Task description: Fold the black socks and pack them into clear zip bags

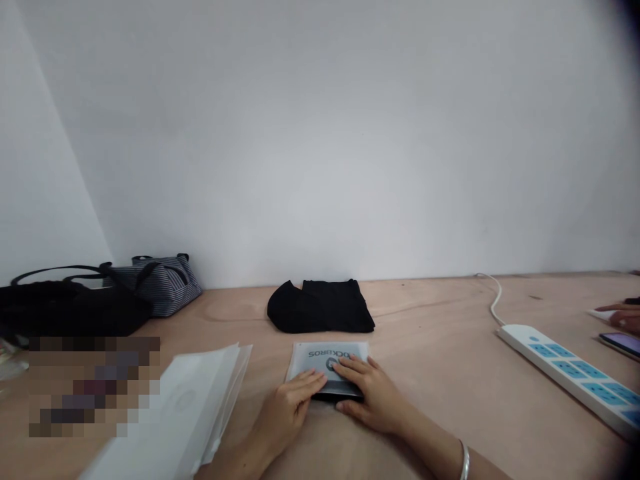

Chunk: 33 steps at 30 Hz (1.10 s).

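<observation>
A frosted plastic bag (306,357) with dark printed lettering lies flat on the table in front of me, and something black shows inside near its lower edge. My left hand (291,403) rests on the bag's lower left side with its fingers stretched out together. On the right side, my right hand (374,395) lies flat with spread fingers, covering part of the print. Just beyond the bag is a folded black cloth item (330,310), with a rounded part sticking out at its left end.
A stack of frosted plastic bags (175,400) lies left of my left arm. Farther left are a black bag (75,310) and a striped bag (170,283). A white power strip (565,373) runs along the right, near a phone (623,343) and another person's hand (625,317).
</observation>
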Each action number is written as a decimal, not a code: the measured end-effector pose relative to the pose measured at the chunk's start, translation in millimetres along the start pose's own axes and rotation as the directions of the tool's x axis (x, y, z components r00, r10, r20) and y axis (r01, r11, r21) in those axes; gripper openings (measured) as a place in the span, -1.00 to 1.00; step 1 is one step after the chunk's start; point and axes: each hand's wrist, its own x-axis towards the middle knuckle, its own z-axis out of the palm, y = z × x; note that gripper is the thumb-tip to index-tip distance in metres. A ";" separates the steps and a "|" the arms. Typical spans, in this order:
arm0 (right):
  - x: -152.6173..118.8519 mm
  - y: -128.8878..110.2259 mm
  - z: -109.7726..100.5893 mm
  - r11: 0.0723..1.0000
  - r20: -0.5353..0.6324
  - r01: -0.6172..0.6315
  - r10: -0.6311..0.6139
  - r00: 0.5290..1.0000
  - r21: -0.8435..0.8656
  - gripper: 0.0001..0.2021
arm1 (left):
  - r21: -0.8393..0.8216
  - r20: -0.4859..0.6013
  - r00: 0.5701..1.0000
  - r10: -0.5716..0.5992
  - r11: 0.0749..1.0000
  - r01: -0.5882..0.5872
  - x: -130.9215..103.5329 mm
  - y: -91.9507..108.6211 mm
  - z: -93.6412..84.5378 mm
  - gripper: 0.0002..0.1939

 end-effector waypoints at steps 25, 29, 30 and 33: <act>49.8 -61.2 53.2 0.785 -0.214 0.362 -0.519 0.828 -0.503 -0.88 | 0.242 -0.028 0.987 -0.160 0.957 0.162 -26.9 -6.7 -24.6 -0.70; 29.8 -32.5 39.4 0.750 -0.203 0.372 -0.550 0.810 -0.547 -0.85 | 0.243 -0.037 0.980 -0.193 0.950 0.196 -29.1 -9.1 -22.5 -0.70; 23.5 -23.0 36.6 0.751 -0.214 0.364 -0.549 0.808 -0.552 -0.85 | 0.242 -0.038 0.981 -0.191 0.950 0.195 -29.5 -10.2 -22.5 -0.70; 2.1 5.9 28.8 0.782 -0.281 0.313 -0.517 0.808 -0.539 -0.83 | 0.249 -0.021 0.982 -0.188 0.950 0.188 -29.7 -13.1 -23.0 -0.71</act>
